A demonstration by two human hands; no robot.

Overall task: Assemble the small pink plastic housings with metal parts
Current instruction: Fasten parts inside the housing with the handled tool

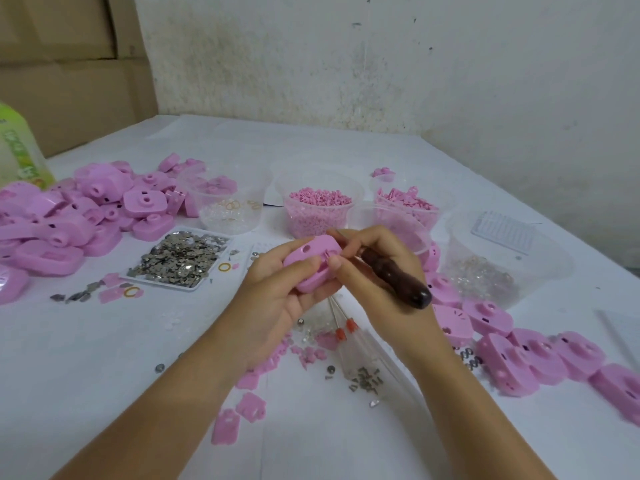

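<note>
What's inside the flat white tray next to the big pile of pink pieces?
The tray holds a heap of small shiny metal pieces. They cover its floor, so anything underneath them cannot be seen.

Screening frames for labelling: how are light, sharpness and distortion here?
Head view: soft even light, no glare; wide-angle stretch toward the edges; slightly soft, yet the pink plastic housing in the left hand and dark wooden tool handle in the right hand read clearly.
</note>
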